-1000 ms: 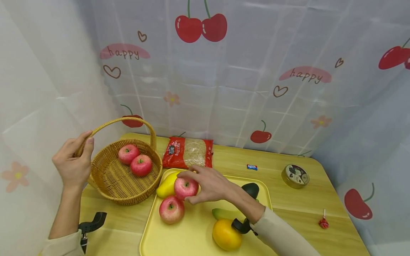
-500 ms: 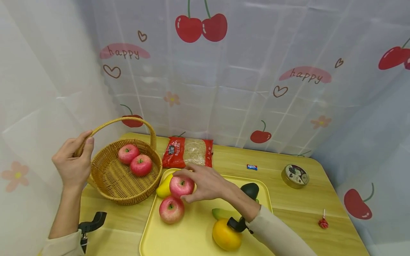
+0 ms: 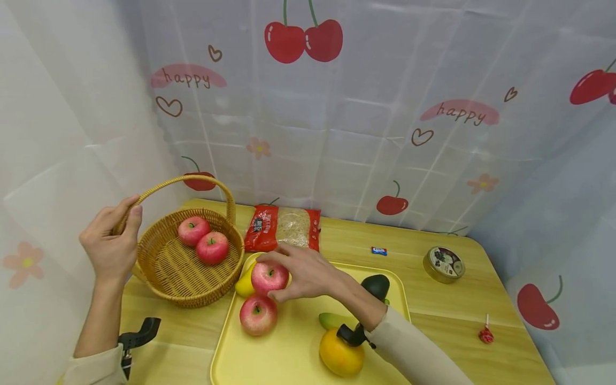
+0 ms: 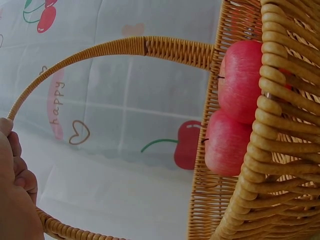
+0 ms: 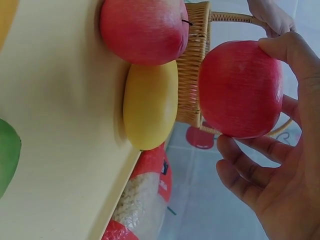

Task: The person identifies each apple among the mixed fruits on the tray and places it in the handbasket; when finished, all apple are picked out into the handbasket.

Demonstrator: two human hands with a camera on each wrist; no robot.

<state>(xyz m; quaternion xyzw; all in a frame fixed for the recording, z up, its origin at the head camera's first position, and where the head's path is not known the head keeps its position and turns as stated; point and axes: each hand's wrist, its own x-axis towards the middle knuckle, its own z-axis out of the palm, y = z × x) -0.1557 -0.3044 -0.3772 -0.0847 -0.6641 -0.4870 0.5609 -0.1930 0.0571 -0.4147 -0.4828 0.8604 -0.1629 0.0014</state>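
Observation:
My left hand [image 3: 113, 240] grips the arched handle of a wicker basket [image 3: 192, 299] at the left; two red apples [image 3: 212, 248] lie inside it. Between thumb and fingers, my right hand [image 3: 308, 272] holds another red apple [image 3: 269, 277] above the yellow tray [image 3: 289, 353]. In the right wrist view this held apple [image 5: 241, 89] is raised off the tray, level with the basket wall. Below it on the tray are one more apple [image 3: 258, 315] and a yellow mango [image 3: 244, 284], partly hidden in the head view.
An orange-yellow mango [image 3: 341, 354], a green fruit [image 3: 332, 321] and a dark green avocado [image 3: 376, 286] lie on the tray under the right forearm. Behind it is a red food bag [image 3: 283, 227]. Further right are a small blue packet [image 3: 379, 251], a round tin [image 3: 444, 264] and a lollipop [image 3: 486, 335].
My right hand has carried its apple slightly left and up, toward the basket, covering more of the yellow mango. The left hand keeps its grip on the handle in the same place.

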